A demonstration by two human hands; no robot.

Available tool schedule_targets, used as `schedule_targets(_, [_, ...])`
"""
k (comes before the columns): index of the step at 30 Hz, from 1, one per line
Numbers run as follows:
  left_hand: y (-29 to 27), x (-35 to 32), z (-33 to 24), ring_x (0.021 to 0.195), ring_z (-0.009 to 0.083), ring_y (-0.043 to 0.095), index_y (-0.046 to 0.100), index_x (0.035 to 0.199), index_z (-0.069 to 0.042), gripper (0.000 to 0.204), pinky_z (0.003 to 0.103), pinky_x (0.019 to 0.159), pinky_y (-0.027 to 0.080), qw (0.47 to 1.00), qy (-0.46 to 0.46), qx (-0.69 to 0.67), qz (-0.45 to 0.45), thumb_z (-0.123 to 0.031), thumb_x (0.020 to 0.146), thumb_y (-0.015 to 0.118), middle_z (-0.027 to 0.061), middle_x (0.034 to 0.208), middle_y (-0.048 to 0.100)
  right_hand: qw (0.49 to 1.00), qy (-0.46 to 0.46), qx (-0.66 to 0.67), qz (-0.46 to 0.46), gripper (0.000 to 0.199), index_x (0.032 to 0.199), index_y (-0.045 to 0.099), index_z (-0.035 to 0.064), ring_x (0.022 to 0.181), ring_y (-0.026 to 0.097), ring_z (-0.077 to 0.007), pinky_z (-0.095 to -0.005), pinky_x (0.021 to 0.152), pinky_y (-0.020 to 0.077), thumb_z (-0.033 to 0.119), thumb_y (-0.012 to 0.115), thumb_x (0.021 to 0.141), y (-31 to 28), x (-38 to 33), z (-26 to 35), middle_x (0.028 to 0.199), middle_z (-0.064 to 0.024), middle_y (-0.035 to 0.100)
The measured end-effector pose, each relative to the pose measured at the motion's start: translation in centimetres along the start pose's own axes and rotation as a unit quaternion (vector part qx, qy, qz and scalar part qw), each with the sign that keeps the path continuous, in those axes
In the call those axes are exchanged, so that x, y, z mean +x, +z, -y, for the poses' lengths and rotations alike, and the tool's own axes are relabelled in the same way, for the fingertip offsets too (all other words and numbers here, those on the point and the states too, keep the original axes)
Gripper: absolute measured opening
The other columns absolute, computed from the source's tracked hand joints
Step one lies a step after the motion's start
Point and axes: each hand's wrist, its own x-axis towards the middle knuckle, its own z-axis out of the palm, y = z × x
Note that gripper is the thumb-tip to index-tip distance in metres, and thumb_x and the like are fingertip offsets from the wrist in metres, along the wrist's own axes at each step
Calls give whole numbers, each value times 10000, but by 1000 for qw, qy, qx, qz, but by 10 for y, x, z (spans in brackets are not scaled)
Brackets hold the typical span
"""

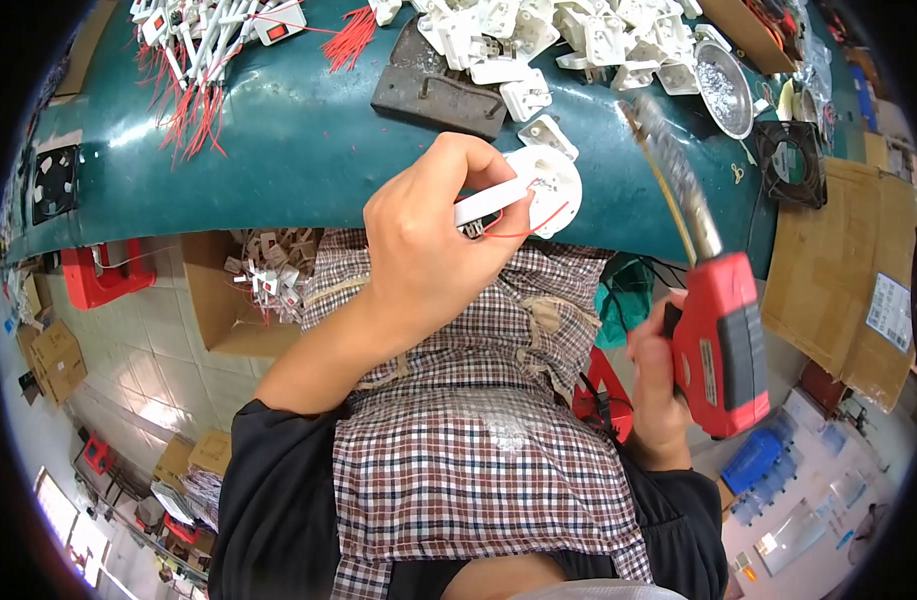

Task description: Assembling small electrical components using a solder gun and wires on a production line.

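Observation:
My left hand (428, 225) is closed on a white plastic housing (561, 200), round at its far end with a flat white arm toward me. A thin red wire (548, 222) curves over the piece, beside the fingertips. In my right hand (658, 395) is a red and black soldering gun (718, 345), gripped by its handle with the fingers partly hidden behind it. Its metal barrel and a thin brass-coloured tube (668, 195) point up and left, apart from the housing. The barrel looks smeared by motion.
A dark metal block (438, 90) lies on the green table (298, 170) beside many white plug shells (598, 35). White parts with red wires (203, 50) are heaped at the far left. A round metal dish (723, 90) and a black fan (790, 165) stand right; an open carton (213, 300) sits below left.

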Motion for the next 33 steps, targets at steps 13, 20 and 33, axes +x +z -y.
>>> schedule_targets(13, [4, -1, 5, 683, 169, 712, 623, 906, -50, 267, 289, 617, 554, 997, -43, -67, -18, -51, 757, 845, 60, 783, 697, 994, -45, -78, 60, 275, 1014, 698, 8, 784, 692, -316, -375, 674, 550, 11, 783, 752, -14, -28, -26, 986, -160, 680])
schedule_targets(20, [3, -1, 6, 688, 165, 710, 623, 905, -43, 261, 285, 621, 555, 996, -43, -78, -12, -40, 759, 839, 64, 792, 696, 991, -98, -81, 51, 322, 1049, 664, -22, 742, 688, -294, -359, 660, 545, 2, 785, 751, -7, -24, -31, 956, -156, 674])
schedule_targets(33, [-1, 0, 5, 819, 97, 689, 589, 956, -12, 285, 240, 714, 564, 994, -51, -80, 45, 21, 809, 830, 60, 894, 699, 992, -86, -76, 57, 246, 962, 661, -27, 679, 662, -261, -324, 632, 523, -17, 783, 748, -5, -18, -21, 872, -132, 650])
